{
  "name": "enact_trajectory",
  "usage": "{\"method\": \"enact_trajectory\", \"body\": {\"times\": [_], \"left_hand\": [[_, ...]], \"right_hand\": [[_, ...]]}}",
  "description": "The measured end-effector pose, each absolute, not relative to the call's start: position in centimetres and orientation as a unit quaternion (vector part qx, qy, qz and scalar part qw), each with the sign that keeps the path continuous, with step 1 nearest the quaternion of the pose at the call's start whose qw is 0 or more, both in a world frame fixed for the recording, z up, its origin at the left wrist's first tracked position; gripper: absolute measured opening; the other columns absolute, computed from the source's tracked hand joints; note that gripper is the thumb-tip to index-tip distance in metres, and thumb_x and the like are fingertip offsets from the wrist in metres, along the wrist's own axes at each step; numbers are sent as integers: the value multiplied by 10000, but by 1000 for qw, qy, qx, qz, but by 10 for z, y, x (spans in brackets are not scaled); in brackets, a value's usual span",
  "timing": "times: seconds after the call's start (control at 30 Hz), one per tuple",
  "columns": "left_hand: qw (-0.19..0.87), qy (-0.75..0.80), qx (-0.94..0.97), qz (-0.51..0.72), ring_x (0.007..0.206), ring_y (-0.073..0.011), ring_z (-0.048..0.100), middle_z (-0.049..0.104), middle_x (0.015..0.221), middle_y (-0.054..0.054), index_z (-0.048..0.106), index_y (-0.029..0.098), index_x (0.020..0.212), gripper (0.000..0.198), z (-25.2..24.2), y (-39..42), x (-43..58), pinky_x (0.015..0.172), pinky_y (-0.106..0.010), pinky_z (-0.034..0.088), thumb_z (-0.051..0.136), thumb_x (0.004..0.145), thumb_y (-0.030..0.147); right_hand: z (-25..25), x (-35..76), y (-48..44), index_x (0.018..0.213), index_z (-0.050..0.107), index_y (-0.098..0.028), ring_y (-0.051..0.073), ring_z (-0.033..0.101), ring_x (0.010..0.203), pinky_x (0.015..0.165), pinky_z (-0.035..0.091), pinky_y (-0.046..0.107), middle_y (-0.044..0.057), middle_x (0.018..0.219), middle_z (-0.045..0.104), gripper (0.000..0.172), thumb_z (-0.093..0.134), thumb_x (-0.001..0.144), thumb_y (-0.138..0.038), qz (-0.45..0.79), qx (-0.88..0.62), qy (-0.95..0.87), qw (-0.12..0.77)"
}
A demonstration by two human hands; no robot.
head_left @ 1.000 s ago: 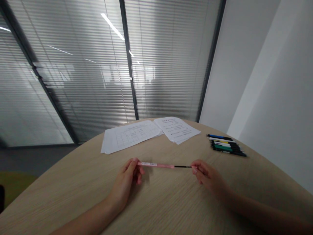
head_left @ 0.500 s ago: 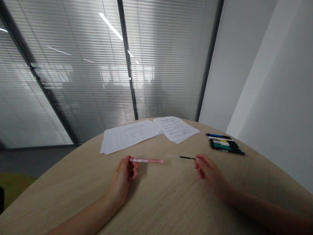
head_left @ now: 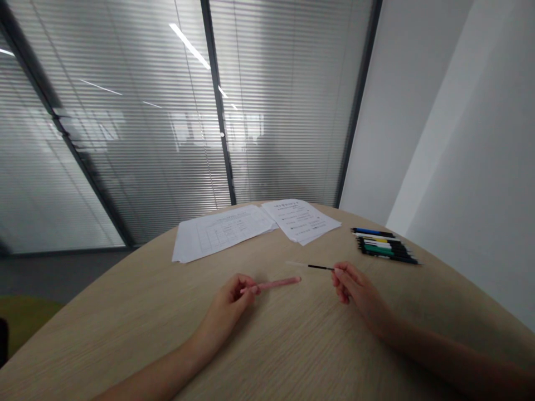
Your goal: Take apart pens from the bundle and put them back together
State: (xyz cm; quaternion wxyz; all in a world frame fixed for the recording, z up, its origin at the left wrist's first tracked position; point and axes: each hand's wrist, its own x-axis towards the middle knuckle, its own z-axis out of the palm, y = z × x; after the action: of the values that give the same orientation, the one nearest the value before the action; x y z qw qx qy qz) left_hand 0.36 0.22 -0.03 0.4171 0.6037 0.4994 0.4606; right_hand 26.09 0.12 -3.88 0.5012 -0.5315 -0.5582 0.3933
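Observation:
My left hand (head_left: 236,298) is closed on a pink pen barrel (head_left: 280,283), which sticks out to the right and tilts slightly up. Between the thumb and fingers of my right hand (head_left: 353,284) is a thin pen refill (head_left: 320,267), its black ink showing near the fingers and its clear end pointing left. The far end of the barrel lies just below the clear end of the refill, and a gap separates them. Both hands are low over the wooden table (head_left: 284,340).
Printed papers (head_left: 225,231) lie at the back of the table, and another sheet (head_left: 298,220) overlaps them on the right. A row of several pens (head_left: 384,245) rests near the right edge. Behind stand glass panels with blinds (head_left: 288,111) and a white wall (head_left: 472,139).
My left hand has moved right and changed its grip, bringing the pink barrel rightward, nearer the refill, and tilting it. My right hand and the refill have barely moved.

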Motion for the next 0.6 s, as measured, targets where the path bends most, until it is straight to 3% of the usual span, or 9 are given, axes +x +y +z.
{"method": "enact_trajectory", "body": {"times": [0.6], "left_hand": [[383, 457, 548, 587, 638, -133, 500, 577, 658, 13, 630, 195, 597, 81, 54, 4, -7, 605, -210, 412, 676, 547, 240]], "right_hand": [[-40, 261, 1, 722, 457, -203, 102, 415, 438, 427, 331, 224, -53, 527, 450, 226, 413, 779, -417, 392, -532, -561, 498]]}}
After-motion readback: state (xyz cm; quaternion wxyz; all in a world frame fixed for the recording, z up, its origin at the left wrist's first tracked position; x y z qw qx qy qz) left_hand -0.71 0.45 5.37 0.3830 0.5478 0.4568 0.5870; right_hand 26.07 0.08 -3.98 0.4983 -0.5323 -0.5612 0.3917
